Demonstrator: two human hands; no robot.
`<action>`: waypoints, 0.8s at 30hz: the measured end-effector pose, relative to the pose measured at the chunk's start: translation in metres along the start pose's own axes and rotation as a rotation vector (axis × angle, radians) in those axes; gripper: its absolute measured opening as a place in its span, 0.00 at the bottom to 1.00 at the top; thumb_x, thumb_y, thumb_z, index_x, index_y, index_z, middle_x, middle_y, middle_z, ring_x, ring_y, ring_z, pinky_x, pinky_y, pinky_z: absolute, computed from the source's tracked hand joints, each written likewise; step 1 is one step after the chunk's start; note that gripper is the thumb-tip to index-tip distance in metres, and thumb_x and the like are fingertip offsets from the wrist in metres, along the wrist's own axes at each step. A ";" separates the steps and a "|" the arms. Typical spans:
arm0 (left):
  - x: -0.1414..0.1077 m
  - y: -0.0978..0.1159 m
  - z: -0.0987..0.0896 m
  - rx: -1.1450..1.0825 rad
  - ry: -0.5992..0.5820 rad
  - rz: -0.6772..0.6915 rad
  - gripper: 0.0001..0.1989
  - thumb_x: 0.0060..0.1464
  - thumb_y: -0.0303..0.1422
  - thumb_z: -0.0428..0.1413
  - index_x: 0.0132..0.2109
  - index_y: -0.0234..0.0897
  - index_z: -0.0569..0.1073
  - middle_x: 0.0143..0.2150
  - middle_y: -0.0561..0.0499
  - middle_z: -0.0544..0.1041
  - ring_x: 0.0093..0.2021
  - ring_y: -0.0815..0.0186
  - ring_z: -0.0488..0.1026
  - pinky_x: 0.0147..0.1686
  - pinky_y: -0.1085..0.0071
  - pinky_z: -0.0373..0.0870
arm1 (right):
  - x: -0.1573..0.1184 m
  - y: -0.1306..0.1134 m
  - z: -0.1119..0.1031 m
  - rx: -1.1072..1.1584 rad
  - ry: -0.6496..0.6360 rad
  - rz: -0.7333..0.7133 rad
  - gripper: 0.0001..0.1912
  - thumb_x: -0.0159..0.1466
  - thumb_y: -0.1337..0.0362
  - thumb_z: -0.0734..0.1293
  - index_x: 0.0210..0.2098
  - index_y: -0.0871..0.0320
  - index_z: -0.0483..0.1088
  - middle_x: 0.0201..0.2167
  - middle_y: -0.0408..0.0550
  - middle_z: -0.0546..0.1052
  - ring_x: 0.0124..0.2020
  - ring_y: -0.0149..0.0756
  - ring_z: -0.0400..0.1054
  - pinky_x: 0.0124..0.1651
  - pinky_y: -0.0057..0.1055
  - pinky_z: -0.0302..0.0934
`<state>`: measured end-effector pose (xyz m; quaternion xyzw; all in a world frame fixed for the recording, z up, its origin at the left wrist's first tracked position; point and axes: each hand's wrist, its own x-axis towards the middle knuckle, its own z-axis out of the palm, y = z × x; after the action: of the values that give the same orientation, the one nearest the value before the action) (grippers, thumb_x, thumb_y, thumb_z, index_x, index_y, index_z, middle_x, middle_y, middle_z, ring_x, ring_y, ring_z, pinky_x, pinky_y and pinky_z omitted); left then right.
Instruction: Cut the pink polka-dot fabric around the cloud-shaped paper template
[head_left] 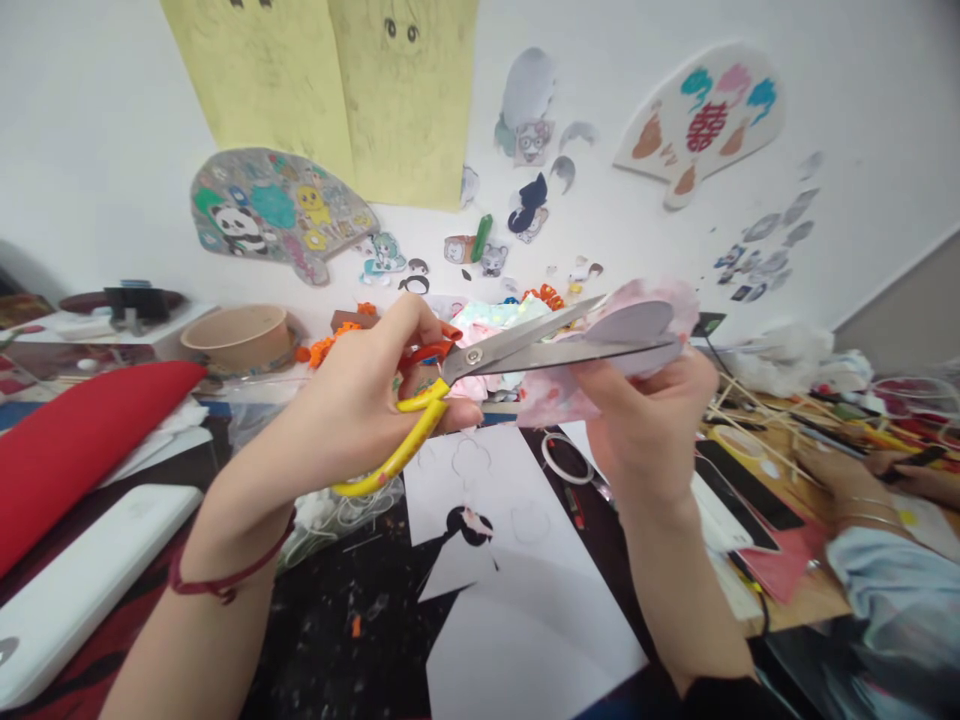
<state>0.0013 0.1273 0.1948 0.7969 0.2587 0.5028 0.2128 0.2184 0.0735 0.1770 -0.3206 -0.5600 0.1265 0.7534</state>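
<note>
1. Scissors (472, 357) with yellow and red handles and shiny metal blades are held in front of the person, above the table (315, 640).
2. Left hand (356, 400): curled through the handles, gripping them; a dark red cord bracelet (225, 588) circles the wrist.
3. Right hand (652, 420): closed in a pinch on thin, soft pink cloth (555, 395) and a smooth, rounded grey-white piece (637, 318).
4. Scissor blades stand narrowly apart, reaching across the cloth and the rounded piece.
5. Writing: a red character resembling the double-happiness sign decorates a pale fan-shaped board (671, 125) on the white wall (547, 20).
6. Below the hands, flat white paper (525, 640) with faint rounded pencil outlines lies on the glossy black tabletop.
</note>
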 end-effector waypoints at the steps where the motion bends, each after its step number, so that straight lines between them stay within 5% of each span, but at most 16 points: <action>1: 0.000 0.002 0.000 0.040 -0.074 -0.022 0.24 0.40 0.44 0.71 0.38 0.41 0.69 0.31 0.51 0.75 0.36 0.58 0.75 0.33 0.66 0.72 | 0.000 -0.001 0.000 0.004 -0.011 0.011 0.10 0.57 0.63 0.78 0.24 0.52 0.75 0.22 0.40 0.70 0.27 0.33 0.65 0.32 0.34 0.67; 3: -0.001 0.005 -0.001 0.125 -0.195 -0.058 0.23 0.47 0.47 0.67 0.41 0.42 0.66 0.37 0.48 0.76 0.41 0.56 0.75 0.36 0.65 0.72 | 0.000 -0.002 0.001 0.000 -0.022 0.021 0.08 0.57 0.63 0.78 0.26 0.51 0.75 0.24 0.40 0.72 0.28 0.33 0.67 0.32 0.34 0.68; 6: -0.001 0.008 0.000 0.150 -0.196 -0.048 0.24 0.49 0.50 0.65 0.41 0.41 0.65 0.42 0.46 0.76 0.41 0.58 0.74 0.34 0.66 0.70 | 0.000 -0.001 0.001 -0.029 -0.005 0.014 0.10 0.56 0.61 0.78 0.25 0.51 0.74 0.24 0.41 0.72 0.30 0.36 0.68 0.33 0.35 0.69; 13: 0.000 0.008 0.007 0.073 -0.205 -0.033 0.24 0.47 0.49 0.66 0.38 0.40 0.64 0.34 0.50 0.71 0.31 0.64 0.67 0.27 0.69 0.62 | -0.001 -0.004 0.002 -0.031 -0.034 0.028 0.08 0.58 0.59 0.77 0.28 0.49 0.75 0.26 0.41 0.77 0.28 0.36 0.72 0.33 0.35 0.72; 24: -0.003 0.010 0.012 0.087 -0.185 0.019 0.24 0.50 0.49 0.65 0.38 0.40 0.63 0.34 0.51 0.70 0.32 0.65 0.64 0.29 0.68 0.59 | -0.002 -0.007 0.004 0.106 -0.025 0.133 0.10 0.56 0.64 0.78 0.24 0.53 0.75 0.22 0.40 0.72 0.24 0.32 0.68 0.30 0.34 0.69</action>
<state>0.0132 0.1167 0.1944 0.8508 0.2520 0.4173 0.1963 0.2129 0.0690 0.1804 -0.3152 -0.5391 0.2097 0.7523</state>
